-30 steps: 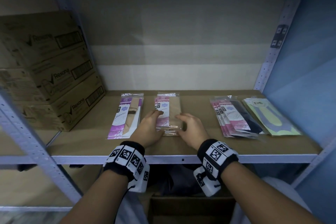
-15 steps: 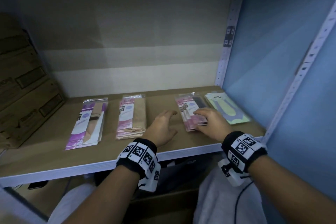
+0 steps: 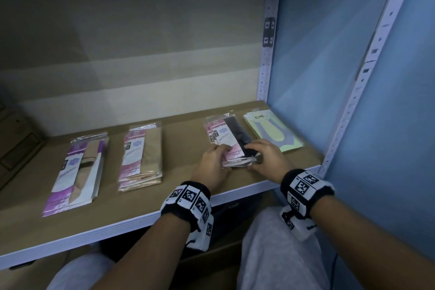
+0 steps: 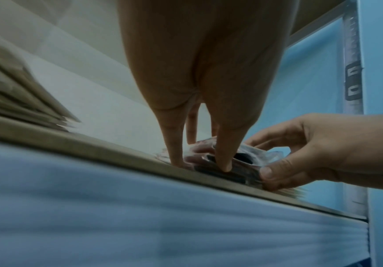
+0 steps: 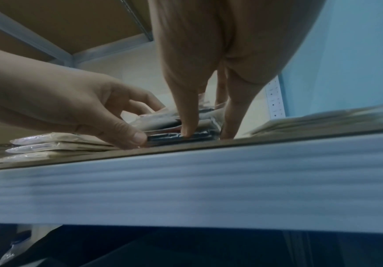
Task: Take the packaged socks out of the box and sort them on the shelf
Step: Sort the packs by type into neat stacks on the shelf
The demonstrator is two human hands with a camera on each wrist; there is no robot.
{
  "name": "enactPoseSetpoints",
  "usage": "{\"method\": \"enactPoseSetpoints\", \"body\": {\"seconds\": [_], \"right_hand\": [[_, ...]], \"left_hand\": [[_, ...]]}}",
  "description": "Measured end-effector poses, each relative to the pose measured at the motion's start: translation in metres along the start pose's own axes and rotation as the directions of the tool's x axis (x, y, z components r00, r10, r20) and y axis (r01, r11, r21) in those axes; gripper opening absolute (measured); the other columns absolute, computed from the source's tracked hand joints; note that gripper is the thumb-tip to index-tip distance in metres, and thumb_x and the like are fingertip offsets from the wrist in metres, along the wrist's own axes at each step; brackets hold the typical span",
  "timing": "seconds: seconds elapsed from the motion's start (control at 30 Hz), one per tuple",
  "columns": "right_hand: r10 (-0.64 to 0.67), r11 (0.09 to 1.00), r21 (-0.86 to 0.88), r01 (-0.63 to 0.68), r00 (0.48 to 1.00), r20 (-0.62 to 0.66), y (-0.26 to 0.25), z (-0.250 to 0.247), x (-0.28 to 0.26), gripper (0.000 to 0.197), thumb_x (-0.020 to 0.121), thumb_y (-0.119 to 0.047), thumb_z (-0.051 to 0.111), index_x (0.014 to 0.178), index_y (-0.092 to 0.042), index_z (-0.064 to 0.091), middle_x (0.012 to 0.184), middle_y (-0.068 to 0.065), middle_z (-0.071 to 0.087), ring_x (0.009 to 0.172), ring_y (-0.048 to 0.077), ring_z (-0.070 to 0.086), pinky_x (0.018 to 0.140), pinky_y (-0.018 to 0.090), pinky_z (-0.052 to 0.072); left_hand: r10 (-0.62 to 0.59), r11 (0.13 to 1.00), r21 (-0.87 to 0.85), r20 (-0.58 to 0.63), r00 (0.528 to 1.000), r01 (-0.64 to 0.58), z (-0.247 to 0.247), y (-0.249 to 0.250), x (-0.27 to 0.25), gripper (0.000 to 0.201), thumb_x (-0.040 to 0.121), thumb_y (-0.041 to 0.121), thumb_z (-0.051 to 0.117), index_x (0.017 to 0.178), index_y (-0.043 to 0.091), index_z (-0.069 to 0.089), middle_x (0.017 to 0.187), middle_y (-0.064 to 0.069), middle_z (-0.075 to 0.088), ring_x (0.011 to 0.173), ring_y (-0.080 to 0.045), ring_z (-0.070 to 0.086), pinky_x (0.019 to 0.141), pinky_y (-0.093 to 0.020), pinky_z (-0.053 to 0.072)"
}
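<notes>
Four piles of packaged socks lie in a row on the brown shelf board: purple packs, beige packs, pink packs with black socks and a yellow-grey pack. My left hand and right hand hold the near end of the black-sock pile from either side. In the wrist views each thumb presses the pile's near edge while the fingers curl over its top. The pile rests on the shelf.
A perforated white upright and a blue wall close the shelf's right end. The white front rail runs just below my wrists. Brown cartons stand at the far left. A cardboard box edge shows under the shelf.
My view has swung right. Both hands left the beige pile; the right one reached the black-sock pile first, and the left has now joined it on the other side.
</notes>
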State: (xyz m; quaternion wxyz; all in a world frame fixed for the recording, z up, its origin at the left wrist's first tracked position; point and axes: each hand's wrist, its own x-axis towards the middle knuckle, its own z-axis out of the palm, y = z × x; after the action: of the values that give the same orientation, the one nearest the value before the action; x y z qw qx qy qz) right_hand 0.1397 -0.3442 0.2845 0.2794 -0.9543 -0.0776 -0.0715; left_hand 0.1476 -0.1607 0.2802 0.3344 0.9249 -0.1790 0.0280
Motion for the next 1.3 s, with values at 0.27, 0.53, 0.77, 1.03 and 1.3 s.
{"method": "enactPoseSetpoints", "body": {"seconds": [0.27,0.53,0.77,1.03,1.3], "right_hand": [[0.005,1.000,0.017,-0.005,1.000,0.004,0.002,0.008,0.012,0.054,0.070,-0.004,0.077,0.121,-0.013,0.062,0.121,0.005,0.059,0.109,0.018,0.056,0.088,0.011,0.033],[-0.010,1.000,-0.003,0.010,1.000,0.017,-0.006,0.016,0.015,0.054,0.068,-0.010,0.080,0.120,-0.014,0.063,0.117,0.005,0.062,0.107,0.019,0.058,0.090,0.018,0.039],[-0.042,0.999,-0.006,0.042,0.997,0.059,-0.030,0.028,0.021,0.053,0.071,-0.013,0.079,0.121,-0.017,0.061,0.119,0.000,0.062,0.107,0.016,0.058,0.085,0.013,0.037],[-0.103,0.994,0.042,0.099,0.991,0.087,-0.055,0.049,0.030,0.052,0.072,-0.010,0.078,0.120,-0.017,0.062,0.116,0.002,0.063,0.105,0.016,0.059,0.086,0.014,0.038],[-0.124,0.991,0.055,0.120,0.988,0.094,-0.060,0.052,0.030,0.051,0.073,-0.008,0.076,0.120,-0.016,0.060,0.117,0.002,0.062,0.104,0.014,0.058,0.084,0.011,0.035]], "left_hand": [[-0.004,1.000,-0.024,-0.031,1.000,0.004,0.003,-0.008,0.004,0.053,0.076,0.008,0.073,0.125,0.017,0.056,0.129,-0.005,0.050,0.115,-0.021,0.054,0.099,-0.025,0.043],[-0.027,0.997,-0.080,-0.065,0.998,0.021,0.000,-0.016,0.000,0.049,0.075,0.002,0.072,0.122,0.012,0.058,0.128,-0.007,0.051,0.112,-0.019,0.056,0.089,-0.007,0.035],[-0.078,0.995,-0.067,-0.083,0.993,0.072,-0.021,-0.032,-0.012,0.051,0.075,0.002,0.073,0.123,0.014,0.058,0.128,-0.005,0.050,0.108,-0.014,0.053,0.090,-0.011,0.036],[-0.122,0.992,-0.057,-0.160,0.980,0.114,-0.035,-0.056,-0.027,0.053,0.076,-0.002,0.068,0.125,0.016,0.056,0.125,-0.003,0.051,0.109,-0.012,0.052,0.091,-0.008,0.032],[-0.140,0.989,-0.073,-0.177,0.974,0.128,-0.031,-0.060,-0.030,0.055,0.076,-0.005,0.061,0.126,0.016,0.053,0.124,-0.005,0.049,0.115,-0.020,0.051,0.092,-0.011,0.031]]}}
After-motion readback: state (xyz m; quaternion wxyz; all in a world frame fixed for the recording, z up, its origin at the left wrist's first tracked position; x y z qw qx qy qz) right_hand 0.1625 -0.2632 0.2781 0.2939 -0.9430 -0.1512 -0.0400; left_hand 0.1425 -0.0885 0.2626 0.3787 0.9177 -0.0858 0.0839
